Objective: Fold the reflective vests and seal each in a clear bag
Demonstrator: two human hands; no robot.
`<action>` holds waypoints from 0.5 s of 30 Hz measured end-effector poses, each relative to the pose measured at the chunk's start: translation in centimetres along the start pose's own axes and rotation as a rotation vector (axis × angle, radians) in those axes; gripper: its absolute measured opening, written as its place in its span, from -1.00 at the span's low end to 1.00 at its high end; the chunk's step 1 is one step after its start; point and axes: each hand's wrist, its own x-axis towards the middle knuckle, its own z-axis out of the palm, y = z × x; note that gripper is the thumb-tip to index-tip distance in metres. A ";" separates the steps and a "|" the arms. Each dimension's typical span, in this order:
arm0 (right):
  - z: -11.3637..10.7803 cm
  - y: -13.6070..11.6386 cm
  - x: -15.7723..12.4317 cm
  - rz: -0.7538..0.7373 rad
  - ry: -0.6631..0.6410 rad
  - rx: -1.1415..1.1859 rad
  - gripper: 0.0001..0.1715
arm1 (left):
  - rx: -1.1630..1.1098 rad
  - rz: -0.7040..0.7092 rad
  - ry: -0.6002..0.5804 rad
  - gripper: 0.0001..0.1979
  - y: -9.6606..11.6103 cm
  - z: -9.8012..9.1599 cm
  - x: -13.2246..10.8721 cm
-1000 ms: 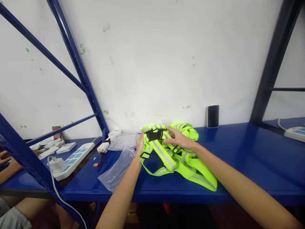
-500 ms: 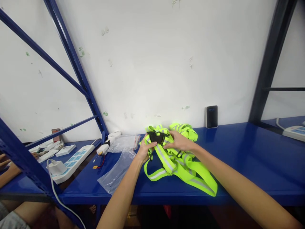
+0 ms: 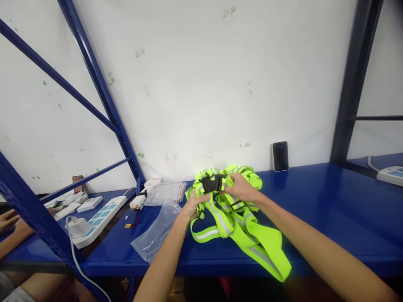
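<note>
A neon yellow reflective strap harness (image 3: 220,218) with silver stripes lies bunched on the blue table. Its black plastic buckle (image 3: 211,183) is held up between my two hands. My left hand (image 3: 194,204) is closed on the strap at the buckle's left end, thumb on top. From the other side, my right hand (image 3: 242,187) pinches the strap beside the buckle's right end. Behind it sits another bundle of the same yellow strap (image 3: 252,176), partly hidden. One loop of webbing hangs over the table's front edge.
Left of the harness lie clear plastic bags (image 3: 157,235) and a white battery pack with wires (image 3: 137,201). A power strip (image 3: 102,218) stands beyond a blue rack post (image 3: 37,226). A black-faced device (image 3: 280,156) leans by the wall. Another person's hand (image 3: 22,230) is at far left.
The buckle has shifted slightly right and now shows more fully between my hands. The front strap loop has slid farther down over the table edge. The camera view has tilted a little.
</note>
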 end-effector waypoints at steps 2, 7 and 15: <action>0.4 0.2 -0.1 -0.033 0.104 -0.047 -0.83 | -0.005 0.019 -0.023 -0.61 -0.2 -0.2 0.1; 1.2 0.5 -0.3 -0.196 0.296 -0.197 -0.85 | -0.085 0.000 -0.054 -0.65 -0.5 -0.7 0.1; 1.8 1.4 -0.3 -0.154 0.333 0.000 -0.75 | -0.010 0.016 0.108 -0.69 -1.3 0.7 1.0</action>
